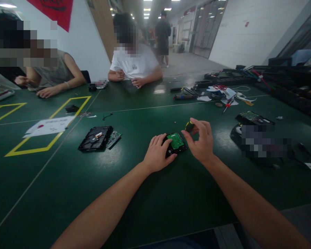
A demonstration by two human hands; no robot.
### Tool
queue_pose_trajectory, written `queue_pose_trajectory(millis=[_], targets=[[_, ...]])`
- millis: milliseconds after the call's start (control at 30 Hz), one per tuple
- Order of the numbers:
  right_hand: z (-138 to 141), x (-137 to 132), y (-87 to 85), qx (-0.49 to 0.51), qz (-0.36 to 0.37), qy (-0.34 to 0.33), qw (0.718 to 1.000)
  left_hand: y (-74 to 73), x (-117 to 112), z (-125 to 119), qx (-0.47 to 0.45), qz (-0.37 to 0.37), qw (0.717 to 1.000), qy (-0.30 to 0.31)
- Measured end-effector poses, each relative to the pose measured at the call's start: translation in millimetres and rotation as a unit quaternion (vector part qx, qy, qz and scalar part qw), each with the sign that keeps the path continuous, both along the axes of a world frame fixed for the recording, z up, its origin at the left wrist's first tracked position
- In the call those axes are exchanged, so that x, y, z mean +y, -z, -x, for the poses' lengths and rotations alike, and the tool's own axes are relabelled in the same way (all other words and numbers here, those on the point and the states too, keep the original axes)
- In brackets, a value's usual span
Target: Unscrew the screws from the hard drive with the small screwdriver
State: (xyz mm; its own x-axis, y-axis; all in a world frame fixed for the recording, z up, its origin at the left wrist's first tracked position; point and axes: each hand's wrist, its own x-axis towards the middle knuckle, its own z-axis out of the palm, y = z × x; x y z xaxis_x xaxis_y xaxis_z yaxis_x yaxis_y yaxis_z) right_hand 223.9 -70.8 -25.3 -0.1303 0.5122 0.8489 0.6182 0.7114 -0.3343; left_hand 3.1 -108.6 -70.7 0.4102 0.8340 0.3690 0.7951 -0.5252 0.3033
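Note:
A hard drive [176, 142] lies on the green table in front of me, its green circuit board facing up. Across its left side rests my left hand [158, 152], with fingers over the far edge and the thumb along the near edge. My right hand [200, 138] pinches the black-and-yellow handle of a screwdriver [189, 126] just above the drive's right side. The screwdriver's tip is too small to make out. To the left lies a black drive casing [95, 137], with a loose circuit board [114, 139] against its right side.
A red screwdriver [227, 104] lies among cables and paper scraps at the back right. Another drive with its board [255, 118] sits at the right by a blurred dark object. A white sheet [50, 126] lies at left. Two people sit across the table.

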Motion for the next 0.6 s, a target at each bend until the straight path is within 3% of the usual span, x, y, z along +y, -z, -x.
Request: queue_pose_trajectory(millis=[267,600], targets=[[-1.0,1.9,7.3,-0.01,0.03,-0.016,0.999,-1.4,-0.5,-0.3,0.008,0.001,1.0,-0.001],[-1.2,0.6,2.3,-0.006,-0.012,0.01,1.0,-1.3,-0.8,-0.2,0.012,-0.002,1.0,-0.001]])
